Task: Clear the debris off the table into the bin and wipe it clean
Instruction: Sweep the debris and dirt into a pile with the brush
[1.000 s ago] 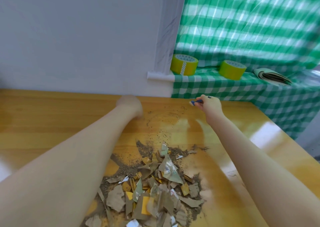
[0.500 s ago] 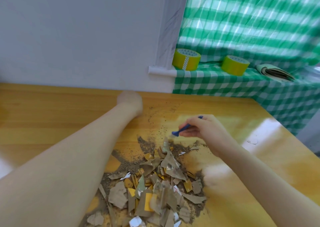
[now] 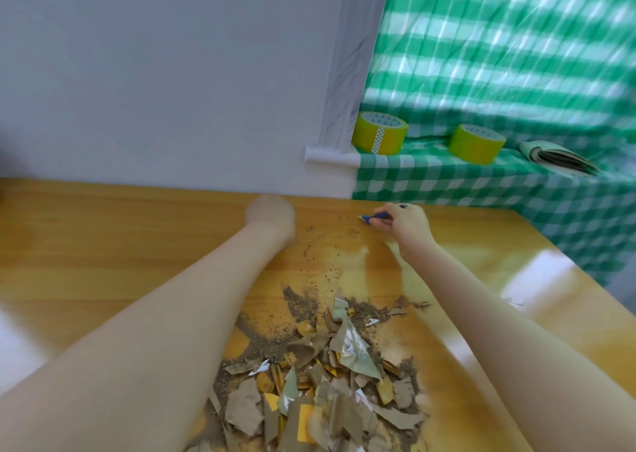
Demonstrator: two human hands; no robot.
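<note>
A heap of debris (image 3: 323,369), torn brown card, yellow scraps, foil bits and dirt, lies on the wooden table (image 3: 103,245) near its front. Loose grains trail from it toward the far edge. My right hand (image 3: 406,222) is stretched out beyond the heap near the table's far edge and grips a small blue-handled brush (image 3: 375,217), its tip down at the table top. My left hand (image 3: 270,215) rests at the far edge by the wall. Its fingers are hidden from view.
A grey wall runs along the far side. To the right stands a ledge under a green checked cloth (image 3: 481,183) with two yellow tape rolls (image 3: 378,138) (image 3: 476,143) and a folded booklet (image 3: 557,157). No bin is in view.
Half a second ago my right hand had drawn the brush in to the heap's far side; now it is back out near the far edge. The left hand has stayed put.
</note>
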